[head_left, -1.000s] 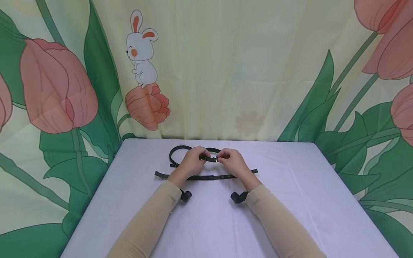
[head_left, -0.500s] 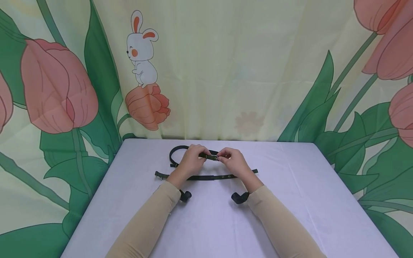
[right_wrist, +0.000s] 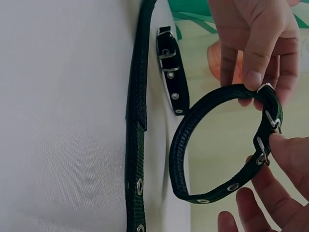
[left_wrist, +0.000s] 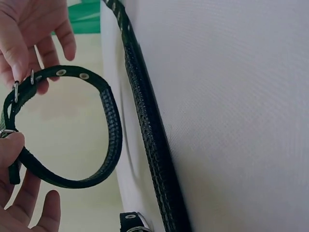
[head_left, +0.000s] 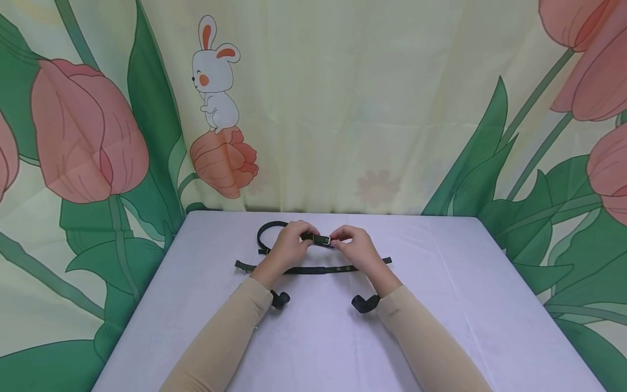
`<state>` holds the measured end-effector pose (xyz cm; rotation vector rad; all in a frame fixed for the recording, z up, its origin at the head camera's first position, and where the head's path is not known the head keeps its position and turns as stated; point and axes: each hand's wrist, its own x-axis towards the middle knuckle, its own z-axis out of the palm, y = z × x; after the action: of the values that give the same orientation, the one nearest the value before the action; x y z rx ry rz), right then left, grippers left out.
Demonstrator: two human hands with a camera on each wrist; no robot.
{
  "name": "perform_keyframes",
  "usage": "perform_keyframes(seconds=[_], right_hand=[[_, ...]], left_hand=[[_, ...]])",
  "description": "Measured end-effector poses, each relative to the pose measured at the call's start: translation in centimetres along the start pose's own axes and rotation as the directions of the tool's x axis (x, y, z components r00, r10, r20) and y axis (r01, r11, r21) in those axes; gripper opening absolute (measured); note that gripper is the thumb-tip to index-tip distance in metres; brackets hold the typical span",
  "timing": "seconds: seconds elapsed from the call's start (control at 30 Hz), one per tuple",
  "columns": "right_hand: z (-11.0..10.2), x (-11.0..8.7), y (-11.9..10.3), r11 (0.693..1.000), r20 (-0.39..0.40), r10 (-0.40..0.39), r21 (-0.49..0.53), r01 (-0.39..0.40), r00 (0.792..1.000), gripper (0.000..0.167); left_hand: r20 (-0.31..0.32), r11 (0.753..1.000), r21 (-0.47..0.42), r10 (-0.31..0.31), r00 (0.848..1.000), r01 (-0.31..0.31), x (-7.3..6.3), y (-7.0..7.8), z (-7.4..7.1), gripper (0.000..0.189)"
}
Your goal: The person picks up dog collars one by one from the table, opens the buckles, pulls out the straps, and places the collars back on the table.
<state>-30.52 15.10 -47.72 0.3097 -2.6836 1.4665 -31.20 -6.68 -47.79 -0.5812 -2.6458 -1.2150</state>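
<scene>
Above the white table (head_left: 313, 337), the looped collar (right_wrist: 177, 150) is between the left hand (head_left: 292, 239) and the right hand (head_left: 355, 242), each pinching it near the metal buckle (head_left: 329, 240), and should handle as light, bendy and sturdy, best gripped at 2 points flanking that buckle.

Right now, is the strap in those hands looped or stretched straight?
Looped: both wrist views show the strap curving into a ring, held by the left hand and right hand.
</scene>
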Motion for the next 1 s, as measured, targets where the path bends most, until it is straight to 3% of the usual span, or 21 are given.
perform_keyframes(seconds=[0.37,0.7,1.0], right_hand=[[0.0,-0.5,-0.6,0.997,0.028,0.002,0.078,-0.005,1.0,0.024],[-0.1,-0.8,-0.9,0.996,0.017,0.003,0.092,-0.005,1.0,0.025],[-0.1,-1.2,-1.6,0.995,0.008,0.044,0.091,-0.045,0.999,0.023]], left_hand=[[0.003,0.998,-0.056,-0.033,0.999,0.033,-0.3,0.6,-0.1,0.028],[-0.015,0.994,-0.095,-0.057,0.998,0.055,-0.5,1.4,-0.2,0.025],[-0.02,0.995,-0.095,-0.038,0.999,0.036,-0.6,1.6,-0.2,0.025]])
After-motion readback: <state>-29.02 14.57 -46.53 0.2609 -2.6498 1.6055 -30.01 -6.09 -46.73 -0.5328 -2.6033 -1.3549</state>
